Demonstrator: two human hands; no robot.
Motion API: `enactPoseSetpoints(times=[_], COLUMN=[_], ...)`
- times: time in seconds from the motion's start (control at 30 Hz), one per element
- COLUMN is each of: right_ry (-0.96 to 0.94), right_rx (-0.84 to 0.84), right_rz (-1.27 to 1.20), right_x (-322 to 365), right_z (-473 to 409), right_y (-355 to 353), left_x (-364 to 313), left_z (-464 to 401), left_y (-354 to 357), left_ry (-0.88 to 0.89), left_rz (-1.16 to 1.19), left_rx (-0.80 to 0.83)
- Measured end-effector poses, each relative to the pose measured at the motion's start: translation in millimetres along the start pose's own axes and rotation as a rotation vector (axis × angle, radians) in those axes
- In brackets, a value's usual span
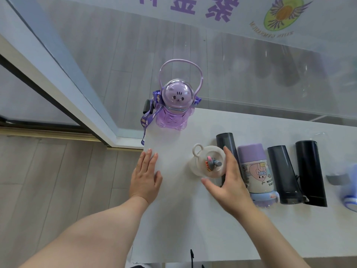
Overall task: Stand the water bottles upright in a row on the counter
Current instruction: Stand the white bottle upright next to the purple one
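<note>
White counter: L hand flat, empty; R hand spread around upright cream bottle, grip unclear.

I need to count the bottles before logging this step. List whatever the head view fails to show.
- Blue-striped item at the right edge: cut off by the frame, its kind unclear.
- Grey smoked tumbler lying on the white counter: its lower part is hidden behind the right hand.
- White round-lidded bottle: its body is hidden beneath its own lid; whether the right fingers touch it is unclear.

White counter with purple bottle, cream bottle, four more bottles.
</note>
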State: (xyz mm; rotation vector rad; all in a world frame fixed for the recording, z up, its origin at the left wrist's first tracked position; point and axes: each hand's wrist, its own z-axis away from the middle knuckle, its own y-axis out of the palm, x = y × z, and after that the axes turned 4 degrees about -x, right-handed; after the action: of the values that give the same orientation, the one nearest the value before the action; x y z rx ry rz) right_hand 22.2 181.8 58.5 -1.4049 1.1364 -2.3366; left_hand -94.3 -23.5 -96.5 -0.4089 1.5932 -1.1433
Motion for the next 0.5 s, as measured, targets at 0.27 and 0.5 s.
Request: enactPoseSetpoints(times=[0.27, 0.5], right_ry=[-0.042, -0.072], right_rx=[-0.220, -0.245], right_rz=[-0.019, -0.016], right_x=[0, 7], right_z=[-37, -108], right_y=[30, 13], left_x=[-1, -1], left_z=[0, 0], left_y=[-1, -1], left_ry=[-0.011, -0.019], left_rz=[0.004, -0.010], left_rx=[0.016, 0.017])
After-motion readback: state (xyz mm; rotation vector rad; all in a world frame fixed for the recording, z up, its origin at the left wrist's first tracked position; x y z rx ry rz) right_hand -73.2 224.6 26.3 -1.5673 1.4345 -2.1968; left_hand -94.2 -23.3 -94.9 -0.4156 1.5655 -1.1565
